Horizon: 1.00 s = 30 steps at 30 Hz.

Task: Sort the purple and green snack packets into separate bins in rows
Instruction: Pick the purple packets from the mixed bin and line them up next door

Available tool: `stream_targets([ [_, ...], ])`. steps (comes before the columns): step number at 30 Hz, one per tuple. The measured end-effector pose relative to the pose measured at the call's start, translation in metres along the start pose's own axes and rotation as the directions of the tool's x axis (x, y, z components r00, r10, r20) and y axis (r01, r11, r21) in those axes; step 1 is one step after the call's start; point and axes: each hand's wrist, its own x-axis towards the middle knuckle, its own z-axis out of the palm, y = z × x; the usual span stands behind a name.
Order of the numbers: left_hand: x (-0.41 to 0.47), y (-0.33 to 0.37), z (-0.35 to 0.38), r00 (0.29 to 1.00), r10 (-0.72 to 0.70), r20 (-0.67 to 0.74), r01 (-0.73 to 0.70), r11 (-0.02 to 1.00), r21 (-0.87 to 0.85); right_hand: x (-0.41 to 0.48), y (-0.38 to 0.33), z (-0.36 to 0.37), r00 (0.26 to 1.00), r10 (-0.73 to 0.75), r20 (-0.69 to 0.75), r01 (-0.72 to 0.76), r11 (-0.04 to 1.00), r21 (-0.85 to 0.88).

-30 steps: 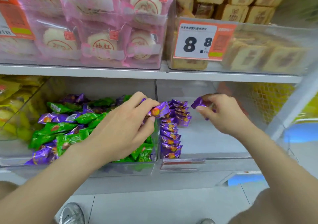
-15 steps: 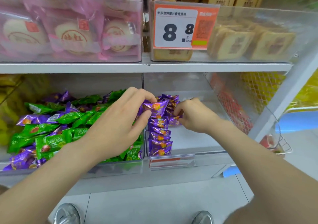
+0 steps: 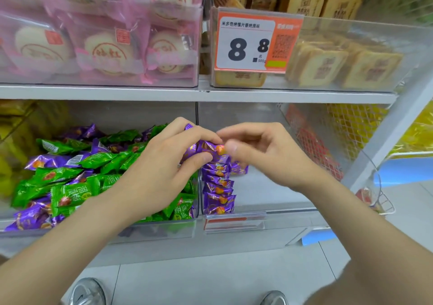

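Purple packet (image 3: 210, 148) with an orange picture on it is held up over the divide between the two clear bins on the lower shelf. The person's left hand (image 3: 164, 164) grips it, thumb below and curled fingers (image 3: 201, 134) on top, and more purple wrapping shows inside that same grasp. The right hand (image 3: 264, 154) is at the packet's right end, its thumb and forefinger on either side of the tip. That hand is smeared by motion, so I cannot tell whether it has closed on the packet or only touches it.

Below the hands, the right bin (image 3: 276, 187) holds a row of purple packets (image 3: 218, 188) standing one behind another along its left wall, with a few more just beside the far end of the row. The left bin (image 3: 93, 232) is a loose heap of green packets (image 3: 70, 194) with purple ones mixed through it.

On the shelf (image 3: 187, 93) above sit pink-wrapped round cakes (image 3: 105, 51) and square brown pastries (image 3: 328, 65), with an orange price tag (image 3: 246, 42) reading 8.8.
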Motion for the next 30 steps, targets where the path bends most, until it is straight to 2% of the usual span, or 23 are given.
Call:
stream_targets([
  [3,0.002,0.003,0.001,1.000,0.006,-0.009,-0.006,0.999,-0.035,-0.006,-0.005,0.002,0.999,-0.019,0.037,0.019,1.000,0.001],
  [5,0.001,0.005,0.005,1.000,-0.010,0.007,0.011,0.999,-0.040,-0.001,0.002,-0.010,1.000,-0.012,-0.026,0.011,0.999,-0.044],
  [7,0.000,0.006,0.010,0.999,-0.038,-0.014,0.037,0.999,-0.024,0.004,0.015,-0.027,0.994,0.003,-0.108,-0.022,0.984,-0.177],
  [8,-0.001,0.007,0.011,0.998,-0.061,-0.033,0.061,0.998,-0.022,0.006,0.024,-0.035,0.991,0.004,-0.137,-0.047,0.949,-0.311],
  [10,-0.001,0.008,0.013,0.989,-0.132,-0.066,0.129,0.990,-0.050,0.008,0.043,-0.044,0.994,0.019,-0.111,-0.082,0.799,-0.596],
  [13,-0.001,0.010,0.011,0.976,-0.198,-0.086,0.190,0.977,-0.096,0.011,0.067,-0.040,0.989,0.145,0.017,-0.080,0.637,-0.767],
  [16,-0.002,0.010,0.010,0.970,-0.227,-0.091,0.217,0.970,-0.111,0.016,0.080,-0.028,0.983,0.169,0.067,-0.037,0.550,-0.834],
  [20,-0.004,0.008,0.012,0.966,-0.246,-0.085,0.238,0.967,-0.090,0.019,0.085,-0.021,0.990,0.135,0.048,-0.032,0.534,-0.845],
  [24,-0.004,0.004,0.013,0.963,-0.260,-0.066,0.248,0.957,-0.152,0.019,0.085,-0.019,0.993,0.115,0.030,-0.036,0.532,-0.846],
  [30,-0.004,0.001,0.009,0.977,-0.188,-0.101,0.186,0.982,-0.026,0.019,0.088,-0.017,0.996,0.077,0.033,-0.008,0.481,-0.877],
])
